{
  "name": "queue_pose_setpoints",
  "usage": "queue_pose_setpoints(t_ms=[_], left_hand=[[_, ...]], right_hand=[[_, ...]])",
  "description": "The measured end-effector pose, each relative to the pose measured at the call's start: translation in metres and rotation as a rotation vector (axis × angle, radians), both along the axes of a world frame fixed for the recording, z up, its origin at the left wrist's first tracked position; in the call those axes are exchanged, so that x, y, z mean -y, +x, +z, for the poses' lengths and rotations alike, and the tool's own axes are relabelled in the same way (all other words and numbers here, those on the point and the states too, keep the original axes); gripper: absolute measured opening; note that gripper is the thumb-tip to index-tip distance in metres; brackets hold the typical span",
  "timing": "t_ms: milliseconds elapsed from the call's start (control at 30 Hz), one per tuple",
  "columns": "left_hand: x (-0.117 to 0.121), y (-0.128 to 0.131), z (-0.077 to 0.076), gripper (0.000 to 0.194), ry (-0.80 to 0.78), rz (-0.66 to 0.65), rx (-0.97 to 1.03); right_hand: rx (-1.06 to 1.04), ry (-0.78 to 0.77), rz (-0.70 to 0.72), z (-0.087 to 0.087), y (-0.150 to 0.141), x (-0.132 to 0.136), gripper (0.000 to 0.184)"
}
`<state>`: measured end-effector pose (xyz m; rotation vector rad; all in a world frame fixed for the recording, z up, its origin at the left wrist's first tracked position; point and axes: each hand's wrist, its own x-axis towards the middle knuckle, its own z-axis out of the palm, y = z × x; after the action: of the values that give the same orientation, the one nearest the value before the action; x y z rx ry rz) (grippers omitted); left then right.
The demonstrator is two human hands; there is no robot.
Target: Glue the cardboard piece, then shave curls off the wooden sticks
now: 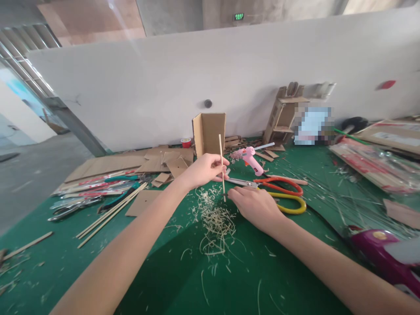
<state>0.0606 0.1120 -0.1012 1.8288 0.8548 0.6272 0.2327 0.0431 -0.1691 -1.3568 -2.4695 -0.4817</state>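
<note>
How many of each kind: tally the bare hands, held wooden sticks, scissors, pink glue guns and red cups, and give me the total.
Bare hands: 2 (left hand, right hand)
Held wooden stick: 1
Orange-and-yellow-handled scissors: 1
Pink glue gun: 1
Red cup: 1
Total: 6

Green tabletop [164, 282]: curled wood shavings [218, 225] midway; pink glue gun [253, 161], scissors [252, 184] beyond; thin wooden sticks [108, 213], cardboard offcut [141, 204] at left.
</note>
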Motion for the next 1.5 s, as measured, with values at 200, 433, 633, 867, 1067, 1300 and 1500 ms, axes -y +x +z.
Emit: queue_pose_setpoints(t_ms=[200, 433, 633, 867, 1067, 1300, 1500], left_hand=[[0.001, 0.001, 0.001, 0.029, 0.002, -0.013, -0.01], [-0.002, 0.005, -0.007, 0.041, 0.019, 0.033, -0.003], [-0.003, 0.004, -0.007, 0.019, 0.08, 0.055, -0.026], [-0.003, 0.002, -0.005, 0.011, 0.193, 0.075, -0.098], [-0.001, 0.002, -0.003, 0.014, 0.163, 0.037, -0.085], [0.003, 0.001, 0.003, 0.012, 0.085, 0.046, -0.1], [0.004, 0.0, 0.005, 0.012, 0.079, 0.026, -0.097]], right_hand=[[0.057, 0.034, 0.021, -0.001, 0.005, -0.001, 0.013], [-0.017, 0.1, 0.046, -0.005, 0.009, 0.001, 0.014], [-0.061, 0.065, 0.082, -0.007, 0.006, 0.001, 0.018], [-0.083, 0.06, 0.036, -0.008, 0.004, 0.002, 0.023], [0.05, -0.026, 0.112, -0.004, 0.002, 0.006, 0.009], [0.031, 0.016, 0.067, -0.005, 0.003, 0.004, 0.013], [0.028, 0.035, 0.08, -0.007, 0.001, 0.004, 0.013]])
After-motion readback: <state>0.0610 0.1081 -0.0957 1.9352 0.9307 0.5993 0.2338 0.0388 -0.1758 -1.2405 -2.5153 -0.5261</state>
